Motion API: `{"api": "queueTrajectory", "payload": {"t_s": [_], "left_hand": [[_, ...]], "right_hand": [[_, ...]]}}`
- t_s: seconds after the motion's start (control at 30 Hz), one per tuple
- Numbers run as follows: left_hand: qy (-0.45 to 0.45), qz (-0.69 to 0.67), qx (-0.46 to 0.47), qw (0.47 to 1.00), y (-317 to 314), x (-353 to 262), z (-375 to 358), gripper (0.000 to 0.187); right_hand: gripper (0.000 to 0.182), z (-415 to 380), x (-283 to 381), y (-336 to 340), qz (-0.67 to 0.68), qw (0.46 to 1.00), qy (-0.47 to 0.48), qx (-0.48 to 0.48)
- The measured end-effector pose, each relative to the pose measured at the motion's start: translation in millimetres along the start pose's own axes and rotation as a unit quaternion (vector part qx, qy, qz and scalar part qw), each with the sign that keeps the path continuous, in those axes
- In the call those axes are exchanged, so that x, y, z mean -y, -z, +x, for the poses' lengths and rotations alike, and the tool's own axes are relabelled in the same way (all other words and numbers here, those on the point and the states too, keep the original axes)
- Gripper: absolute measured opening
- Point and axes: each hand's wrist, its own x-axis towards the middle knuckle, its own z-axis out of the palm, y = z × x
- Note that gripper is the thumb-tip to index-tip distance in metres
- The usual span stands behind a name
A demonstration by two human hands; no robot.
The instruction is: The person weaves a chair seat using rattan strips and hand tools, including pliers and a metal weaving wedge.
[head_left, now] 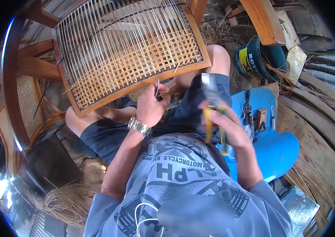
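Observation:
My right hand (228,124) is wrapped round yellow-handled pliers (208,124), blurred by motion, their silver head pointing away from me above my thigh. My left hand (154,104), with a metal watch on its wrist, is closed on a small dark thing with a thin metal tip (158,87); its kind I cannot make out. Just beyond that hand, a wooden chair frame (144,85) rests across my knees. Woven cane (136,67) fills the frame's near part in an open lattice. Farther up, only parallel strands (108,23) span it.
At my right stands a blue plastic chair (280,152) with several tools (248,112) on its seat. Beyond it is a dark green bucket (254,59) with cane strands hanging out. A cane bundle (71,201) lies at lower left, near another cane-backed chair (27,106).

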Motion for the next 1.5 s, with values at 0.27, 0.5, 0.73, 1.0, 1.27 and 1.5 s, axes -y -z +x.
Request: {"api": "queueTrajectory", "payload": {"t_s": [0.27,0.5,0.73,1.0,1.27,1.5], "left_hand": [[-0.008,0.238,0.099,0.966,14.7,-18.5,-8.9,0.043],[-0.092,0.156,-0.120,0.976,-13.5,-25.6,35.1,0.035],[-0.096,0.252,-0.115,0.956,-28.4,-34.0,42.8,0.024],[-0.054,0.263,-0.062,0.961,-26.7,-45.0,47.5,0.022],[-0.055,0.265,-0.053,0.961,-25.9,-44.1,57.5,0.020],[-0.048,0.127,0.001,0.991,-13.7,-29.0,74.7,0.019]], "right_hand": [[0.074,-52.2,-190.1,139.5,-0.621,0.696,-0.046,-0.358],[0.055,-20.7,-141.0,133.8,-0.545,0.760,0.103,-0.339],[0.024,109.6,11.9,57.9,-0.494,0.722,0.472,-0.109],[0.021,188.6,18.9,38.6,-0.497,0.708,0.496,0.077],[0.019,195.2,26.2,41.2,-0.490,0.720,0.477,0.115],[0.015,206.8,33.6,43.2,-0.493,0.721,0.461,0.160]]}}
